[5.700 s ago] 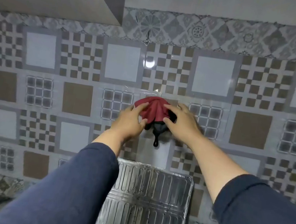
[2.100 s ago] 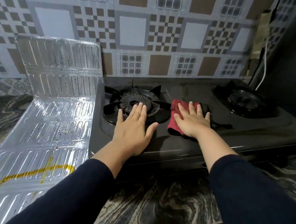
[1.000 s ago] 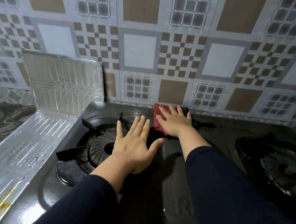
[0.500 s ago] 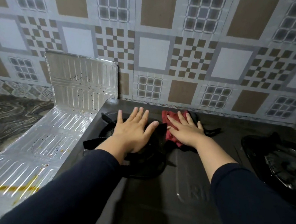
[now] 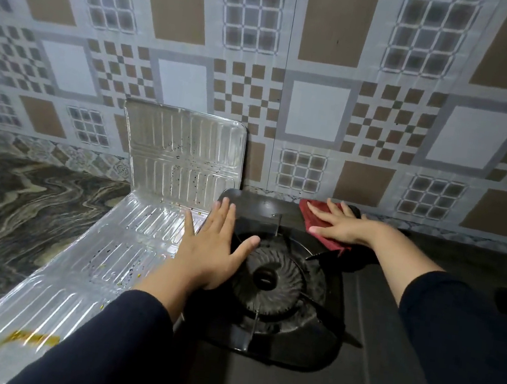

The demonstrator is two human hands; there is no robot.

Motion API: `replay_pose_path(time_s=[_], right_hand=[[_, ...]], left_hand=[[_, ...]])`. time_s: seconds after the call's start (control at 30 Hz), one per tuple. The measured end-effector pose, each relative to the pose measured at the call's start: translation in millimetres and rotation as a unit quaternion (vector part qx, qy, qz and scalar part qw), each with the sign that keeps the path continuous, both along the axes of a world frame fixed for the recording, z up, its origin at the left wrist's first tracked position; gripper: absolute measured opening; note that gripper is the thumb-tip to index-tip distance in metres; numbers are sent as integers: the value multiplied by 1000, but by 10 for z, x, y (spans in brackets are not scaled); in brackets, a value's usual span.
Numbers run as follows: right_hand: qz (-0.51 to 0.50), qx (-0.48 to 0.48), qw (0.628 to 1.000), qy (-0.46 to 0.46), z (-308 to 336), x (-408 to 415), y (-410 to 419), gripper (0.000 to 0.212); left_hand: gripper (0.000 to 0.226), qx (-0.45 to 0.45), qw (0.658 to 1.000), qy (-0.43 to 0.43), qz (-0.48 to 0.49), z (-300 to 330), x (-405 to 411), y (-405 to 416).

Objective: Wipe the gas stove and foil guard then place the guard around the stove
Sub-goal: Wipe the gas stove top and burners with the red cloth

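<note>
A patterned tile wall (image 5: 317, 110) backs the marbled counter (image 5: 17, 209). The black gas stove (image 5: 286, 373) sits on the counter against the wall, its left burner (image 5: 266, 279) in full view. The foil guard (image 5: 129, 240) lies flat on the counter just left of the stove, its far panel standing upright against the wall. The left hand (image 5: 210, 252) rests flat, fingers spread straight, on the stove's left edge beside the burner, holding nothing. The right hand (image 5: 341, 226) presses a red cloth (image 5: 328, 238) with straight fingers at the stove's back edge
</note>
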State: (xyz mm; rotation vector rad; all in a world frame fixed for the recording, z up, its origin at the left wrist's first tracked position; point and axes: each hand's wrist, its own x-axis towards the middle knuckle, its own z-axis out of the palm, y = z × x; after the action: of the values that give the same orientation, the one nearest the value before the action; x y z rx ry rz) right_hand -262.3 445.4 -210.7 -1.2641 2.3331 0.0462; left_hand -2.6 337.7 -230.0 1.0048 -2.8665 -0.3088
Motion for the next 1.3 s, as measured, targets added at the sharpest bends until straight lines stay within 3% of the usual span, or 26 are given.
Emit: replay_pose_path(time_s=[0.2, 0.33, 0.63, 0.93, 1.1, 1.3], right_hand=[[83, 33, 995, -39, 58, 162, -705, 73], [149, 64, 987, -16, 137, 343, -1153, 77], [209, 24, 976, -50, 94, 809, -1508, 53], [83, 92, 992, -16, 240, 789, -1204, 76], [59, 109, 992, 40, 200, 953, -1348, 71], [73, 66, 995, 17, 106, 862, -1428, 65]], left_hand=[[87, -17, 1000, 5, -1, -22, -15, -2], [102, -29, 999, 25, 6, -27, -13, 15], [103, -33, 999, 23, 14, -4, -15, 14], [101, -34, 999, 30, 18, -8, -14, 17], [89, -32, 999, 27, 27, -22, -13, 11], [97, -46, 998, 36, 21, -11, -12, 13]])
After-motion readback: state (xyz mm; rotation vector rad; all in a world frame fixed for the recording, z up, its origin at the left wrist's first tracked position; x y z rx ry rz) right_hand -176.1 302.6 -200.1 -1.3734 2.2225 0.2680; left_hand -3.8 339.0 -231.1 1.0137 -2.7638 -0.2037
